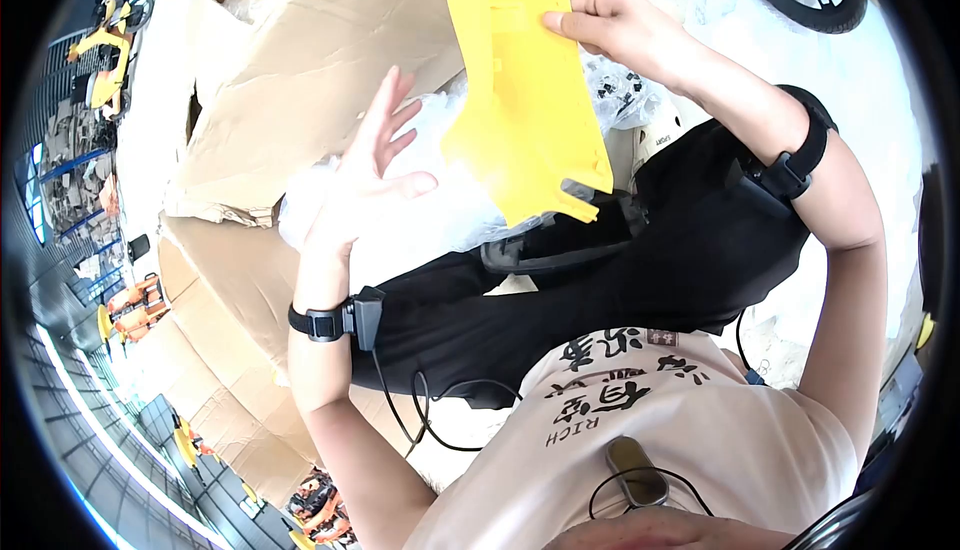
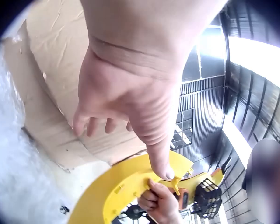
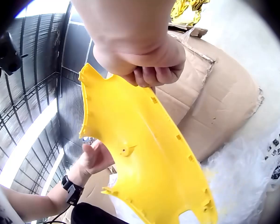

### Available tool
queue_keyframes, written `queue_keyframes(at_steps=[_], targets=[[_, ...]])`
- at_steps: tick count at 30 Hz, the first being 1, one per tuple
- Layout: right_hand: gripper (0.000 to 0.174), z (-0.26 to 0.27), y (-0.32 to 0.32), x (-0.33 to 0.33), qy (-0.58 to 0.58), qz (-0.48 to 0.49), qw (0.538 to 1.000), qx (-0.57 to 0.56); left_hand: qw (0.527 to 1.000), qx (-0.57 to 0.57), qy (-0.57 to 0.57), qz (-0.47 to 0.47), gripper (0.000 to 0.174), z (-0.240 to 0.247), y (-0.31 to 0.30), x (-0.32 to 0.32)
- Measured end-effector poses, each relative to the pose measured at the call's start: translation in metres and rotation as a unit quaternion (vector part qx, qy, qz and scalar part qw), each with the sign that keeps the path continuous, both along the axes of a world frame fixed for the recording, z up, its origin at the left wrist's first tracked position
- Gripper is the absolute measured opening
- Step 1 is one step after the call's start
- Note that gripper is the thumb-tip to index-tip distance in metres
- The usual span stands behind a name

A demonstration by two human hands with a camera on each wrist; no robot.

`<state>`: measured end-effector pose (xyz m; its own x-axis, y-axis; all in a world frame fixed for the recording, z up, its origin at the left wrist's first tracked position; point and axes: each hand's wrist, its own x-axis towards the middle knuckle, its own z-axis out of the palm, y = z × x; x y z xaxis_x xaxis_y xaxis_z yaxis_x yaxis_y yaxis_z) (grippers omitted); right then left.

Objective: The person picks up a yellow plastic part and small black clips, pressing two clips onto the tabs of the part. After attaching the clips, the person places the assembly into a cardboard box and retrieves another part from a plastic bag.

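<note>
Nearest the head camera I find the pale, lettered shirt (image 1: 740, 420), with a dark oval device (image 1: 637, 470) hanging against it. Beyond it, black trousers (image 1: 450, 320) cover the lap.

Principal item: one yellow panel (image 1: 520, 100), held up beyond the lap, its slotted end (image 1: 555, 202) pointing back toward the wearer. Small clips (image 3: 153, 100) stand along one edge, seen best in the right wrist view. Behind the panel lie clear plastic wrapping (image 1: 420, 210) and creased cardboard (image 1: 310, 80).

Handling, in my judgement: the step in hand appears to be holding and turning the panel for a look at its inner face. Gripping at one edge alone leaves the far end free to swing, so I would advise a second support at the opposite edge before any further turn. Fingers should bear on plain rim, clear of the clips, which look liable to snap; a light pinch should suffice, as the part seems thin and likely to flex.

Hands: I record the right hand (image 1: 635, 30) pinching the panel's edge, thumb laid on the near face, the other fingers curled in. I record the left hand (image 1: 375, 165) spread wide, thumb well out, gripping nothing; the head view shows it beside the panel with a gap between.
</note>
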<state>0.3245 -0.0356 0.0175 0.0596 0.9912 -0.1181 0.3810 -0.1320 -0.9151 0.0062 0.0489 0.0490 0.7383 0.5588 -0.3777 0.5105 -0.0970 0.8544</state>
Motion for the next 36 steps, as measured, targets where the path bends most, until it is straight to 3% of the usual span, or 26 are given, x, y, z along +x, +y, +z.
queue_keyframes(at_steps=[1,2,4,5,7,11,13,15,17,19,21,26,28,36], targets=[[0.038,0.006,-0.005,-0.006,0.073,0.022,0.997,-0.035,0.992,-0.053,-0.116,0.009,0.129,0.003,-0.012,0.004],[0.035,0.009,-0.008,-0.012,0.129,0.019,0.989,-0.068,0.991,-0.050,-0.121,0.020,0.129,0.005,-0.023,0.009],[0.035,0.018,-0.014,-0.020,0.157,0.029,0.983,-0.094,0.986,-0.049,-0.140,-0.082,0.135,0.005,-0.040,0.016],[0.035,0.023,-0.017,-0.023,0.190,0.026,0.974,-0.121,0.986,-0.049,-0.145,-0.072,0.135,0.005,-0.048,0.018],[0.036,0.030,-0.021,-0.029,0.203,0.015,0.968,-0.145,0.938,-0.249,-0.225,0.086,0.133,0.004,-0.059,0.019],[0.034,0.038,-0.023,-0.034,0.221,0.066,0.958,-0.169,0.945,-0.237,-0.215,0.065,0.127,0.023,-0.066,0.021],[0.031,0.038,-0.023,-0.040,0.367,0.017,0.901,-0.232,0.942,-0.233,-0.222,0.096,0.121,0.018,-0.072,0.014],[0.037,0.035,-0.026,-0.041,0.390,0.018,0.883,-0.260,0.910,-0.304,-0.209,0.187,0.115,0.020,-0.074,0.007],[0.043,0.039,-0.029,-0.053,0.479,-0.085,0.836,-0.253,0.907,-0.288,-0.218,0.216,0.110,0.012,-0.074,-0.002],[0.045,0.029,-0.029,-0.049,0.516,-0.064,0.815,-0.257,0.900,-0.287,-0.230,0.235,0.108,0.007,-0.072,-0.002],[0.044,0.026,-0.029,-0.054,0.581,-0.108,0.770,-0.240,0.912,-0.222,-0.223,0.263,0.109,-0.002,-0.071,-0.001],[0.039,0.022,-0.019,-0.049,0.568,-0.052,0.792,-0.218,0.906,-0.217,-0.216,0.291,0.110,-0.014,-0.066,-0.005],[0.038,0.022,-0.017,-0.047,0.535,-0.031,0.820,-0.200,0.911,-0.213,-0.216,0.279,0.112,-0.018,-0.065,-0.004],[0.036,0.020,-0.016,-0.038,0.531,0.016,0.818,-0.221,0.919,-0.200,-0.205,0.270,0.113,-0.029,-0.066,-0.001]])
